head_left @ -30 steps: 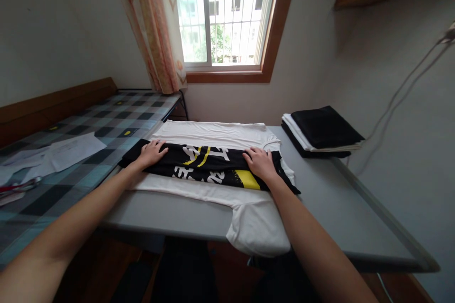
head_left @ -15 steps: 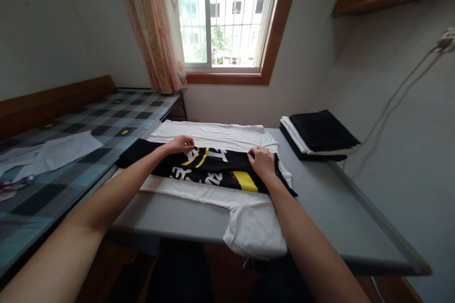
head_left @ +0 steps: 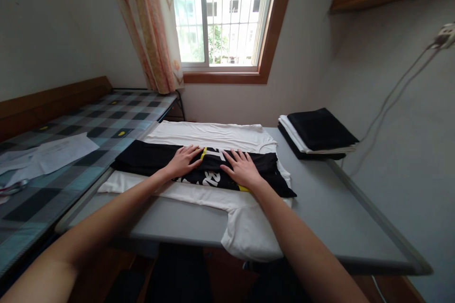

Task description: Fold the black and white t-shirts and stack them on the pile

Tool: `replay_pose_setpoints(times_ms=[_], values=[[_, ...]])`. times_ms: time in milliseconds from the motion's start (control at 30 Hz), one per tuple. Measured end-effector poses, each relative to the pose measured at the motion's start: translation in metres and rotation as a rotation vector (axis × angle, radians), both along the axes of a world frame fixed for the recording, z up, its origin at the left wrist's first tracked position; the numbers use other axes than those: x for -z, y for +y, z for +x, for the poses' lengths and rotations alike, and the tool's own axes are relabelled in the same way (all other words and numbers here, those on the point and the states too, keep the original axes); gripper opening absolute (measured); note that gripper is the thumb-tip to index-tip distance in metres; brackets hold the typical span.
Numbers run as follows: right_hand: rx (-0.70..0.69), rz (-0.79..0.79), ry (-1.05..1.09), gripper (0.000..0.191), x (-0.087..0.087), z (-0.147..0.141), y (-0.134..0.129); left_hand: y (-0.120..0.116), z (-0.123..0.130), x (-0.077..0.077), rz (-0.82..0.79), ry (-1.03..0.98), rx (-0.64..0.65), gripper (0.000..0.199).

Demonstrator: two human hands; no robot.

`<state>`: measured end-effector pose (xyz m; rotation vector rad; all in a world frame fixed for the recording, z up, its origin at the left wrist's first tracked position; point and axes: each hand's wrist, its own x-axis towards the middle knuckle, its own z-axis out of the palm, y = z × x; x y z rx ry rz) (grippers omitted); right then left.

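A black T-shirt (head_left: 142,155) with white lettering and yellow marks lies folded into a long strip. Beneath it is a white T-shirt (head_left: 209,131), spread flat, with one sleeve hanging over the table's front edge. My left hand (head_left: 183,160) rests palm down on the middle of the black strip, fingers spread. Close beside it on the right, my right hand (head_left: 242,166) also presses flat on the black cloth with its fingers apart. Parts of the print are covered by both hands.
The grey table (head_left: 330,213) carries a stack of folded black and white clothes (head_left: 322,130) at its back right. To the left is a bed with a checked sheet (head_left: 142,109), with papers (head_left: 57,151) on it. A cable (head_left: 391,90) hangs along the right wall.
Both hands have let go of the black T-shirt's upper edge and flattened onto it. The right hand has moved left toward the middle, and the hands are closer together.
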<state>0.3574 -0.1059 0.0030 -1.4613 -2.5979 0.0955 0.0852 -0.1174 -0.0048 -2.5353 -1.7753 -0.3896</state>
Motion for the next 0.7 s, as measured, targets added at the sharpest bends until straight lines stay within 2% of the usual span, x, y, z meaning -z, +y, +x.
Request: replay_pose_setpoints(times_ms=[133,333,467,600,700], values=[[0.156,-0.129,-0.044,0.083,0.003,0.007,0.004,0.000,-0.013,0.002,-0.119,0.084,-0.058,0.065],[0.330,-0.219,-0.070,0.082,0.000,0.034,0.017,0.004,-0.045,0.002,-0.150,0.124,-0.214,0.066],[0.370,-0.233,-0.078,0.081,-0.001,0.043,0.022,0.000,-0.083,0.001,-0.174,0.133,-0.373,0.067],[0.387,-0.240,-0.086,0.080,-0.003,0.046,0.024,-0.010,-0.130,-0.004,-0.202,0.200,-0.613,0.067],[0.396,-0.251,-0.092,0.079,-0.004,0.047,0.024,-0.020,-0.157,-0.009,-0.176,0.281,-0.705,0.065]])
